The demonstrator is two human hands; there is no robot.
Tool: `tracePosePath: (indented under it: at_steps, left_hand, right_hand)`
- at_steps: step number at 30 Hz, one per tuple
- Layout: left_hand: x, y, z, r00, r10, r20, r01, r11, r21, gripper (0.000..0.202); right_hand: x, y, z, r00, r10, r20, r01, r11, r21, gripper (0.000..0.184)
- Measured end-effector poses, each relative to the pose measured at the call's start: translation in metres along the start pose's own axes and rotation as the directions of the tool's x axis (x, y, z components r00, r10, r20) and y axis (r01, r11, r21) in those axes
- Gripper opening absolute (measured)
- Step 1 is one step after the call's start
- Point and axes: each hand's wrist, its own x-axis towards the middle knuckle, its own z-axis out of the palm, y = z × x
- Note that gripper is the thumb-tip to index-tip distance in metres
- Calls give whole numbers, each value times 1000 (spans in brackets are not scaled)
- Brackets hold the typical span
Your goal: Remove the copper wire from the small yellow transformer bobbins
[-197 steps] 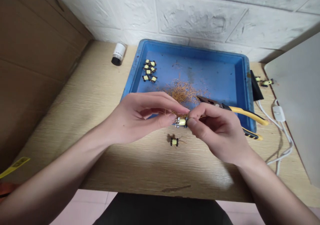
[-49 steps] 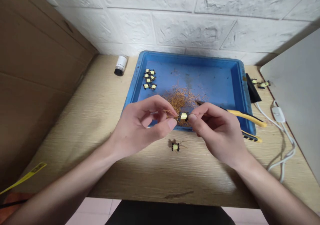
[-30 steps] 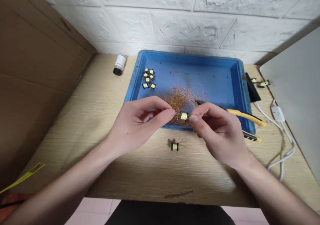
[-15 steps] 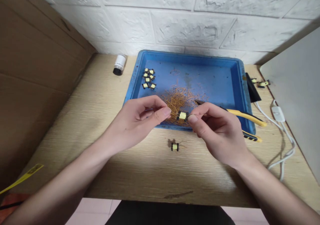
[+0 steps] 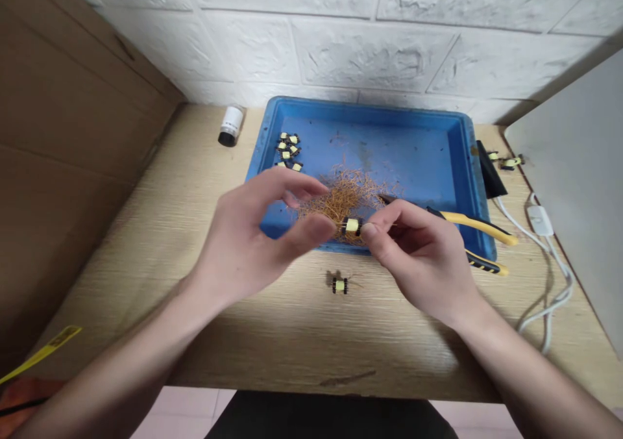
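Observation:
Between thumb and forefinger, my right hand (image 5: 413, 250) pinches a small transformer (image 5: 352, 225) with yellow tape round its middle and black pinned ends. My left hand (image 5: 267, 225) is just left of it, thumb and fingers apart, with nothing visible between them. Below both hands a second transformer (image 5: 339, 286) lies on the wooden table, thin wires trailing from its right side. Behind the hands, a heap of copper wire clippings (image 5: 343, 195) lies in the blue tray (image 5: 370, 106). Yellow-and-black pliers (image 5: 479, 225) rest across the tray's right front, partly hidden by my right hand.
Several more transformers (image 5: 288, 147) sit in the tray's left side. A white bottle with a black cap (image 5: 231, 126) lies left of the tray. To the right are a white cable with a switch (image 5: 540, 220), a black object (image 5: 491, 169) and further transformers (image 5: 511, 162).
My left hand has opened, its thumb and fingers spreading apart from a pinch. My right hand, still pinching the transformer, has shifted slightly left.

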Motion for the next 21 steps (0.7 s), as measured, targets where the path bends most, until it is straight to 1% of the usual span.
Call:
tracePosePath:
  at_steps: [1,3,4,5,9,12,14,16,17,19,21]
  left_hand:
    - [-1,0,2,998,42,38,-43,999,22,36]
    - [-3,-1,7,994,88,72,-92,994,53,24]
    - [-3,-1,9,993,88,82,-93,994,56,18]
    - [-3,0,10,993,76,92,-81,996,45,15]
    - [0,3,8,986,-23,165,34,997,-64,24]
    - [3,6,4,968,-118,221,142,985,-95,25]
    - [3,7,4,956,-156,250,192,973,-127,21]
    - [2,7,4,956,-167,240,217,956,-197,11]
    - [1,6,4,963,-168,212,217,947,-238,9]
    - [-2,5,4,977,-159,140,194,937,-290,15]
    - [-4,4,4,988,-125,93,144,960,-240,20]
  right_hand:
    - [-1,1,0,1000,-4,11,4,1000,-19,21]
    - [-1,1,0,999,-13,38,15,999,-49,20]
    - [-2,1,0,999,-15,52,18,998,-56,20]
    - [-2,1,0,998,-15,65,19,998,-60,20]
    - [-3,1,-1,995,-14,99,21,998,-62,21]
    - [-3,0,-1,992,-27,120,32,999,-44,21]
    - [-3,0,-2,991,-27,128,30,999,-24,20]
    - [-3,0,-2,991,-15,129,16,1000,-8,19]
    - [-3,0,-2,992,-7,125,8,1000,-3,20]
    - [-3,0,-2,994,5,112,-5,1000,1,21]
    - [-3,1,0,995,9,99,-8,1000,-9,21]
